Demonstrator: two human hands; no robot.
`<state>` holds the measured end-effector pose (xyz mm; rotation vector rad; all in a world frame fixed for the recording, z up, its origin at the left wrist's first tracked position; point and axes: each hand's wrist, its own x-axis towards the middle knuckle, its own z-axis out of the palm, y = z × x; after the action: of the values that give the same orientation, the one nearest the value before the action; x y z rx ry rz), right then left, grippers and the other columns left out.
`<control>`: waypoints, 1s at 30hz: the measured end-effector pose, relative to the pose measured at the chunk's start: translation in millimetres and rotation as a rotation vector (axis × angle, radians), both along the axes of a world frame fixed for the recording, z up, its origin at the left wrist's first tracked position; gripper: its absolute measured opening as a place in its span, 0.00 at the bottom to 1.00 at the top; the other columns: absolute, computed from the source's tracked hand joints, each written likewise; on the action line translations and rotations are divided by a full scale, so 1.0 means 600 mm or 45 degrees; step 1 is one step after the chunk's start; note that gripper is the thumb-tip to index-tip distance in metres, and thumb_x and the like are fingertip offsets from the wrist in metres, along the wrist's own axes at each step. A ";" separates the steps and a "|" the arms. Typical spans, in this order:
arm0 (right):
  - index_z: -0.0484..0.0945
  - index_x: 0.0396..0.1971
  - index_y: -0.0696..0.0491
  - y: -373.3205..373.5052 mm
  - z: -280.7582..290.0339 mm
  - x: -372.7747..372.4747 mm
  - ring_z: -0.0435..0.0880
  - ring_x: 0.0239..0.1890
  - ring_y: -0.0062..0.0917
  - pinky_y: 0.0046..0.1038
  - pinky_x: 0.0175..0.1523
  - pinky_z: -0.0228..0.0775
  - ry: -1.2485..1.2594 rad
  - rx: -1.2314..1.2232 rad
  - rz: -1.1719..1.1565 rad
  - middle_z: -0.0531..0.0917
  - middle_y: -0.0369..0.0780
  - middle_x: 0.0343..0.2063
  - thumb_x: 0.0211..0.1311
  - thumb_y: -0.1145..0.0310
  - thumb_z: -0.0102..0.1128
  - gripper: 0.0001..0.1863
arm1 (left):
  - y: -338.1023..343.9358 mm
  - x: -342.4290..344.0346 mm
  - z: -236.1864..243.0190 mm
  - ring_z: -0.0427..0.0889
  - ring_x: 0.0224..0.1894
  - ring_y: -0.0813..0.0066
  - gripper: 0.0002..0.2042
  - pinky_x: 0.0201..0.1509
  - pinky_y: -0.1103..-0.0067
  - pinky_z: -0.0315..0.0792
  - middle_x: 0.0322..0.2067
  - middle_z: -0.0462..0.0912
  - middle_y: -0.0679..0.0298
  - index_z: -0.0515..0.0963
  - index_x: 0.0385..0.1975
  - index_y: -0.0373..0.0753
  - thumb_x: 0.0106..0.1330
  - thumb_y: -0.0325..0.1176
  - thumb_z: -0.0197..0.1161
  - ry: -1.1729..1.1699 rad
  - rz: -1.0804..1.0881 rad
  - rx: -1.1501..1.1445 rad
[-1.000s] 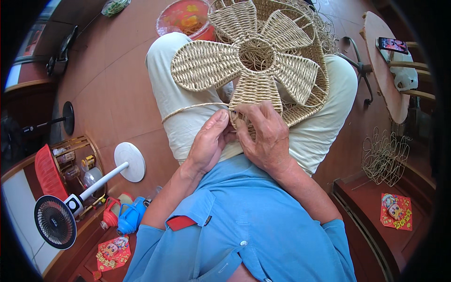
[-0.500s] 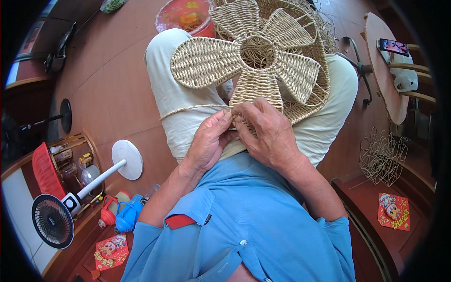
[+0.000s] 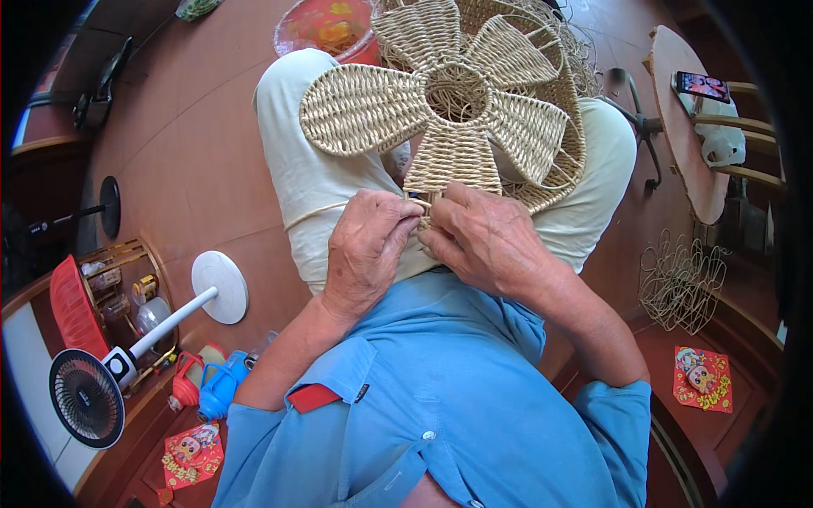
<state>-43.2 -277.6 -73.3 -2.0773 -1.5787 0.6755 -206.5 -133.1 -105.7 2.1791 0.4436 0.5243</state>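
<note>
A flower-shaped woven straw piece [image 3: 364,110] with broad petals and a round central opening lies across my lap. Its nearest petal points toward me, and the petal's lower end is partly hidden by my fingers. My left hand [image 3: 368,245] pinches a straw cord [image 3: 318,212] at that end; the cord trails left over my thigh. Close beside it, my right hand [image 3: 483,241] has its fingers bent and closed on the lower edge of the same petal. Under the flower piece, at the right, sits a woven straw basket [image 3: 555,190].
A red tub [image 3: 326,30] stands beyond my left knee, with loose straw cord [image 3: 584,63] past the basket. At left are a white fan [image 3: 89,398] and jugs [image 3: 222,385]. Bent wire frames [image 3: 682,284] and a round wooden board [image 3: 690,127] holding a phone [image 3: 703,86] are at right.
My left hand has turned over, its back now facing up, and its fingers have come closer to the petal's end. The right hand stays on the petal edge. The whole view has shifted slightly.
</note>
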 end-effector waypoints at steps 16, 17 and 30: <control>0.88 0.49 0.49 -0.095 0.094 0.149 0.89 0.33 0.29 0.35 0.40 0.81 -0.797 0.248 -0.417 0.87 0.36 0.35 0.70 0.63 0.75 0.12 | -0.002 0.061 0.008 0.84 0.39 0.58 0.06 0.43 0.65 0.78 0.34 0.84 0.60 0.85 0.37 0.38 0.64 0.25 0.75 0.077 -0.176 0.103; 0.88 0.49 0.49 -0.096 0.095 0.142 0.89 0.33 0.29 0.35 0.40 0.81 -0.803 0.246 -0.412 0.87 0.36 0.35 0.70 0.63 0.75 0.12 | -0.005 0.066 0.008 0.84 0.38 0.58 0.06 0.42 0.65 0.78 0.33 0.83 0.60 0.85 0.37 0.38 0.64 0.25 0.75 0.100 -0.149 0.110; 0.76 0.45 0.51 -0.058 -0.025 -0.012 0.91 0.33 0.41 0.42 0.35 0.80 0.047 0.308 -0.652 0.90 0.41 0.34 0.73 0.74 0.68 0.09 | -0.044 0.036 0.039 0.82 0.34 0.55 0.13 0.41 0.62 0.77 0.31 0.81 0.58 0.85 0.51 0.39 0.69 0.29 0.73 0.227 -0.219 0.396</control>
<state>-50.3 -312.6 -88.2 -2.1377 -0.9827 0.3178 -185.0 -159.3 -82.4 2.5483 0.2781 0.3214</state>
